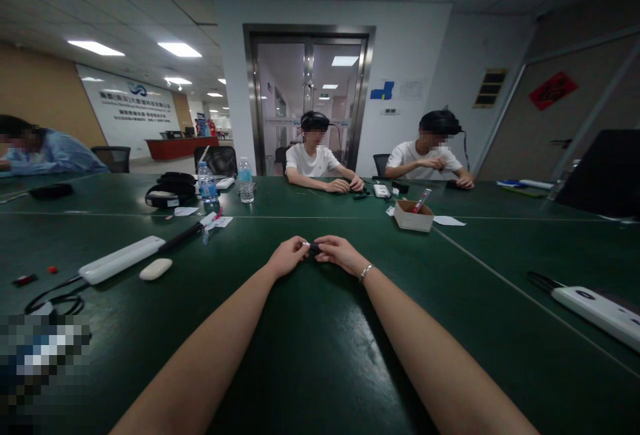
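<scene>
Above the middle of the dark green table (310, 328), my left hand (289, 256) and my right hand (343, 253) meet at a small, short black object (315, 248) with a shiny silvery end. My left fingertips pinch the silvery end, while my right fingers close on the black part. Its exact kind is too small to make out, and the fingers cover part of it. On my right wrist sits a silvery bracelet (367, 272).
To the left lie a white power strip (123, 258), a pale oval thing (156, 269) and a black case (171, 192). Water bottles (245, 182) stand farther back. A small open box (414, 216) is ahead right. Two people in headsets (314, 158) sit opposite.
</scene>
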Demonstrator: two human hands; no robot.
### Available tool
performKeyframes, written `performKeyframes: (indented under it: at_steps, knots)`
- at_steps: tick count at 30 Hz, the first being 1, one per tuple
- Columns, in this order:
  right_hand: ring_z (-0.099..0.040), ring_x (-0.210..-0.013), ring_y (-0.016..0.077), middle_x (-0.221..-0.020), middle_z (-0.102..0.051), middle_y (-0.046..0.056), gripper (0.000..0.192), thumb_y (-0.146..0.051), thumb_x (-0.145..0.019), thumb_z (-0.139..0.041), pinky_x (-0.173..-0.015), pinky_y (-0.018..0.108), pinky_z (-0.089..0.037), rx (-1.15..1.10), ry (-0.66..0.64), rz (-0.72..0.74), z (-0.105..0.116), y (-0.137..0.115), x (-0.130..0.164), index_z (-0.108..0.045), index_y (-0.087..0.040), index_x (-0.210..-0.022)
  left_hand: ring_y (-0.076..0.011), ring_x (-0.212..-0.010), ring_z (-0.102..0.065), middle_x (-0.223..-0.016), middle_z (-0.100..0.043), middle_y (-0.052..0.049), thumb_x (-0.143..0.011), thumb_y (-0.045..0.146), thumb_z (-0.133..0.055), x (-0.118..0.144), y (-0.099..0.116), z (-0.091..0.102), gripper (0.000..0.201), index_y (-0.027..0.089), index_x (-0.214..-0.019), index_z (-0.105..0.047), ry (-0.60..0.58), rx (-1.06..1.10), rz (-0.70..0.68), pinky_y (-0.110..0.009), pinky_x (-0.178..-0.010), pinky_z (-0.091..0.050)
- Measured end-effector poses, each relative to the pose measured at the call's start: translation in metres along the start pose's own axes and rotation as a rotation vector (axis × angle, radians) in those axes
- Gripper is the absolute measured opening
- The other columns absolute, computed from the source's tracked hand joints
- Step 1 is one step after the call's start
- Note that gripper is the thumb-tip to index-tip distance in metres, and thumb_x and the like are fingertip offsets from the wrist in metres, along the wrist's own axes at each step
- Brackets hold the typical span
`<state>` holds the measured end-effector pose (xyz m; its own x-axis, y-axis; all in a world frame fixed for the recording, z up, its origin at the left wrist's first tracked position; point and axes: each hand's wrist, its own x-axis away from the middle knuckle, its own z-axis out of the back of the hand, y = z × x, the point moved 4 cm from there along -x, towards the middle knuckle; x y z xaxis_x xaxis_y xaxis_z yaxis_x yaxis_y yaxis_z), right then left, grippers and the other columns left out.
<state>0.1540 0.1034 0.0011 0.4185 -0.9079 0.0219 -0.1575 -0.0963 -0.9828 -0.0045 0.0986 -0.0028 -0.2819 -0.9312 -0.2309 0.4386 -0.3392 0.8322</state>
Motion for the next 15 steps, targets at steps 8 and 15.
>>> performKeyframes:
  at_steps: [8,15]
  knots:
    - [-0.065,-0.063,0.0119,-0.082,-0.061,0.005,0.019,-0.003,-0.077,-0.059,-0.069,0.024,-0.057,-0.016,-0.015,0.027,0.0026,0.0007,-0.0006,-0.058,-0.011,-0.094,-0.0134,-0.064,-0.055,-0.076,-0.062,-0.003,-0.079,0.047,-0.043,0.0012,0.0025,0.0007,0.037,0.016,-0.095,-0.055,-0.014,-0.036,-0.019,-0.027,-0.063,-0.042]
    - [-0.064,-0.063,0.0108,-0.084,-0.059,0.004,0.019,-0.002,-0.075,-0.061,-0.068,0.024,-0.057,-0.024,0.001,0.017,0.0002,-0.0009,0.0009,-0.058,-0.011,-0.091,-0.0134,-0.066,-0.055,-0.077,-0.062,-0.003,-0.080,0.049,-0.042,0.0013,0.0024,-0.0006,0.038,0.016,-0.094,-0.055,-0.016,-0.048,0.001,-0.026,-0.064,-0.041]
